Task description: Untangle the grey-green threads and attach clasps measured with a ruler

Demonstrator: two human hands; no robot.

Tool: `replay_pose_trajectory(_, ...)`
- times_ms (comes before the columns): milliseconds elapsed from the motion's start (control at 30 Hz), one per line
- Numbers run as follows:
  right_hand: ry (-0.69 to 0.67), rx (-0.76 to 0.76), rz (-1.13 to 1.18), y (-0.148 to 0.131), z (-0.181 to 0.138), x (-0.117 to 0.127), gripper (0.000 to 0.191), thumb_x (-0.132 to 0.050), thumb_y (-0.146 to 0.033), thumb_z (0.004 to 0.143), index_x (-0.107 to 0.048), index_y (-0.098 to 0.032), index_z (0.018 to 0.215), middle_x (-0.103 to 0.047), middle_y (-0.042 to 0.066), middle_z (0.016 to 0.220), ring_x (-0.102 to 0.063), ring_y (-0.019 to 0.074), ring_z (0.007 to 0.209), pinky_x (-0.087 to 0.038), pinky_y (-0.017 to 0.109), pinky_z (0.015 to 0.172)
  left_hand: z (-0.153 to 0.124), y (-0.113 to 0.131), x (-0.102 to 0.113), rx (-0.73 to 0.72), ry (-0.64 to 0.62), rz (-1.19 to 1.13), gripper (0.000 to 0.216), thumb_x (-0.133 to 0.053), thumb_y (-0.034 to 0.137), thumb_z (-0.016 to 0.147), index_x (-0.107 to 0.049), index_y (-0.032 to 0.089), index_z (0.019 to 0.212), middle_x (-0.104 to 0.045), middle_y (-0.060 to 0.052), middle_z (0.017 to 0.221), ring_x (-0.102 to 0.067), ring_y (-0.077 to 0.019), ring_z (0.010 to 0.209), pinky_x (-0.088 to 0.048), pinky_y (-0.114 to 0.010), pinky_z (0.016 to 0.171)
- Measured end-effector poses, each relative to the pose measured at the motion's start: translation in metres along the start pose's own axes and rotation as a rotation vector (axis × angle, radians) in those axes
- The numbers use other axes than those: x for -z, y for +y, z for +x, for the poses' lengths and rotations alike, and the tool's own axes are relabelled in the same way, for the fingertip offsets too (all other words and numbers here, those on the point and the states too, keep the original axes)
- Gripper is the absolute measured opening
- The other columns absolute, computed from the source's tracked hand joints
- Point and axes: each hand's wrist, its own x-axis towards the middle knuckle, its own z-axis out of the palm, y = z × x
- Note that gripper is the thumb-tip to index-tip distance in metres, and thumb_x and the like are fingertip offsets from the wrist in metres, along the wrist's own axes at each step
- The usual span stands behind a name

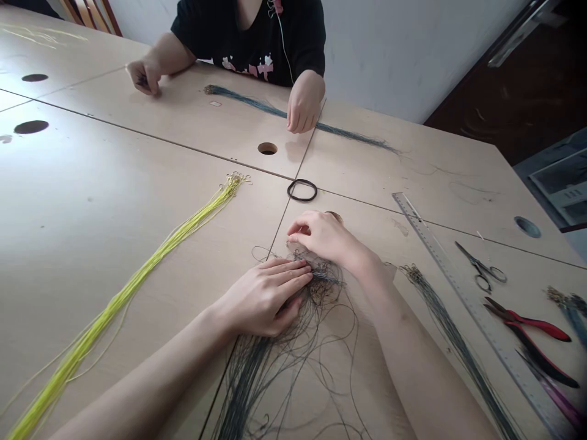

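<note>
My left hand (266,293) is closed over a bundle of dark fishing lines (247,379), its fingers long and pressed together on top. Thin strands stick out past its fingertips. Beside those fingertips lies a tangled heap of small hooks (323,290), with loose line curling toward me. Just above, my right hand (321,235) pinches thumb and fingers together. A tiny fish hook (288,244) shows at the pinch, partly blurred. Behind the right hand a small round brownish thing (335,216) is mostly covered.
Yellow lines with hooks (160,250) stretch along the left. A black ring (302,190) lies ahead. On the right are another dark line bundle (452,330), a ruler (452,269), scissors (481,267) and red-handled pliers (527,330). Opposite, a person's hand (305,104) rests over bluish lines (247,101).
</note>
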Motion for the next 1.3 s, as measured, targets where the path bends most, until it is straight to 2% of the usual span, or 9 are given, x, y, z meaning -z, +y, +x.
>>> replay_pose_trajectory(167,-0.009,0.022,-0.127,-0.007,0.0,-0.006,0.008,-0.062,-0.019,0.077,-0.069,-0.02,0.074,-0.064,0.003,0.089,-0.058,0.0153,0.084,-0.042,0.026,0.072,0.001,0.0,0.0,0.004,0.018,-0.009,0.034,-0.047,0.016,0.081,-0.057,0.007,0.113,-0.063,-0.015,0.115,-0.06,-0.0238,0.106,-0.05,-0.041,0.093)
replay_pose_trajectory(400,-0.018,0.025,-0.204,-0.016,-0.002,-0.008,0.013,-0.056,-0.017,0.082,-0.065,-0.015,0.073,-0.063,0.007,0.088,-0.055,0.0187,0.091,-0.043,0.029,0.078,0.0,0.0,0.0,0.012,0.022,-0.02,0.034,-0.046,0.016,0.082,-0.058,0.008,0.113,-0.063,-0.015,0.114,-0.06,-0.0238,0.106,-0.051,-0.041,0.091)
replay_pose_trajectory(667,0.039,0.014,-0.15,-0.011,-0.003,-0.005,0.018,-0.051,-0.02,0.086,-0.066,-0.018,0.077,-0.065,0.002,0.087,-0.057,0.0131,0.08,-0.039,0.026,0.077,-0.002,-0.001,-0.001,0.028,-0.001,-0.023,0.035,-0.046,0.017,0.082,-0.057,0.007,0.114,-0.062,-0.015,0.116,-0.058,-0.0244,0.11,-0.049,-0.041,0.093)
replay_pose_trajectory(900,-0.007,0.016,-0.235,-0.02,-0.004,-0.009,0.01,-0.057,-0.017,0.081,-0.065,-0.017,0.075,-0.062,0.005,0.087,-0.056,0.0171,0.088,-0.042,0.028,0.077,-0.001,-0.001,-0.002,0.018,0.02,-0.04,0.034,-0.046,0.016,0.081,-0.057,0.008,0.113,-0.062,-0.015,0.115,-0.059,-0.0238,0.108,-0.049,-0.04,0.093)
replay_pose_trajectory(1133,-0.001,0.04,-0.31,-0.023,-0.005,-0.01,0.013,-0.05,-0.015,0.084,-0.061,-0.014,0.076,-0.062,0.007,0.086,-0.055,0.0183,0.089,-0.043,0.029,0.077,0.0,-0.001,-0.001,0.018,0.019,-0.031,0.034,-0.045,0.016,0.082,-0.057,0.008,0.113,-0.063,-0.015,0.114,-0.059,-0.0238,0.107,-0.05,-0.04,0.091)
replay_pose_trajectory(1300,0.023,-0.026,-0.286,-0.025,-0.006,-0.005,0.02,-0.044,-0.019,0.088,-0.062,-0.015,0.081,-0.063,0.006,0.089,-0.058,0.0169,0.081,-0.043,0.028,0.07,-0.001,-0.001,-0.001,0.02,0.015,-0.026,0.034,-0.044,0.016,0.082,-0.057,0.008,0.112,-0.063,-0.015,0.115,-0.059,-0.0244,0.107,-0.05,-0.04,0.091)
